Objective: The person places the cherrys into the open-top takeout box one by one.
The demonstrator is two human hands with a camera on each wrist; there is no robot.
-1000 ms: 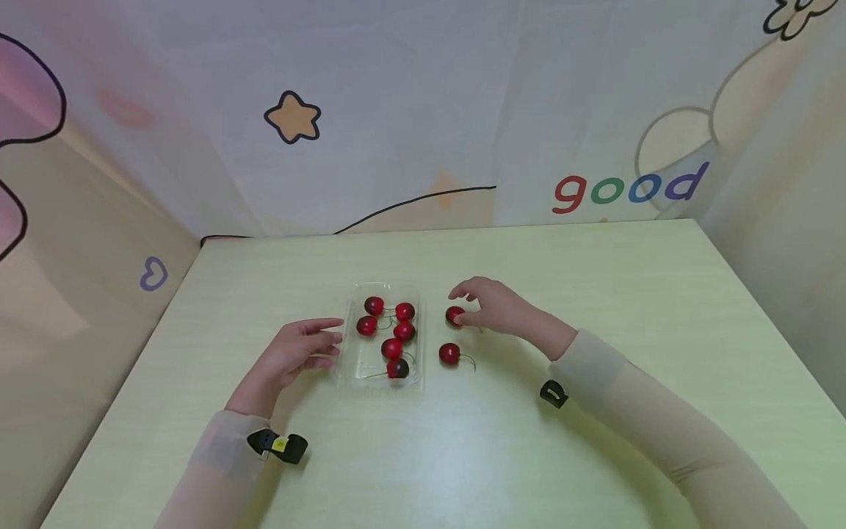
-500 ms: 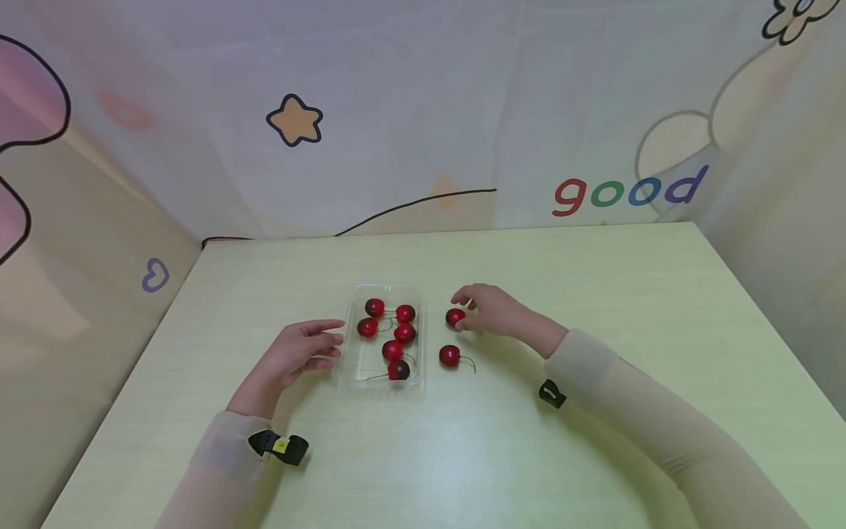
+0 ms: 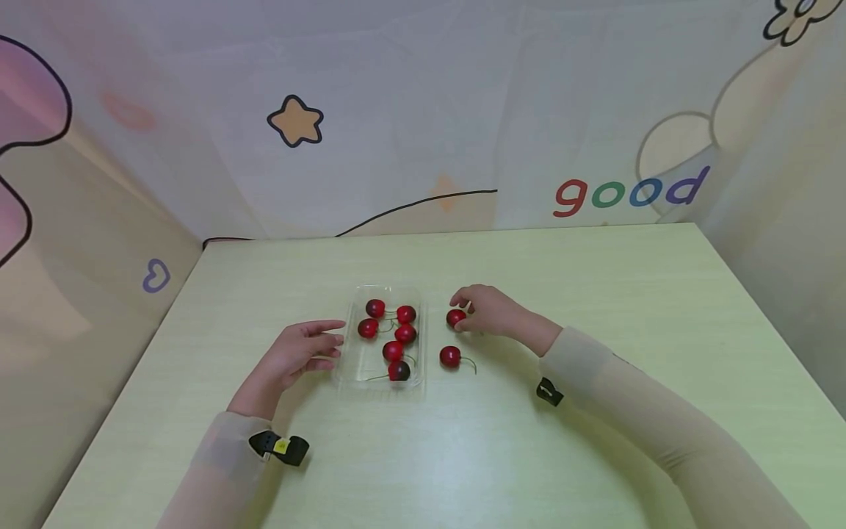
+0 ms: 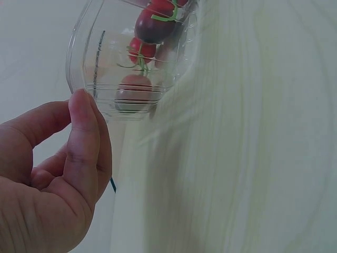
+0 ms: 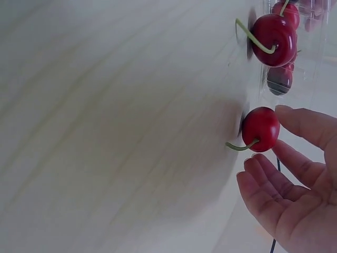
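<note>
A clear plastic container (image 3: pixel 361 361) lies near the middle of the table with several red cherries (image 3: pixel 393 351) inside. My left hand (image 3: pixel 295 353) is at its left edge, palm turned inward and fingers fairly straight; in the left wrist view the fingertips touch the container's corner. To the right of the container my right hand (image 3: pixel 492 310) has its thumb and a finger on two sides of a loose cherry (image 5: pixel 260 129), which still sits on the table. Its remaining fingers are spread below that cherry in the right wrist view. Another loose cherry (image 3: pixel 450 357) lies nearer the person, its stem pointing right.
A pale wood-grain table (image 3: pixel 423 470) carries everything. Behind it hangs a printed cloth backdrop (image 3: pixel 410 110) with a star and the word "good", and side panels rise at left and right. Dark wrist cameras (image 3: pixel 280 447) are strapped to the sleeves.
My right hand has come slightly down and closer around the far loose cherry, and its forearm has shifted a little left. The left hand, container and cherries have stayed put.
</note>
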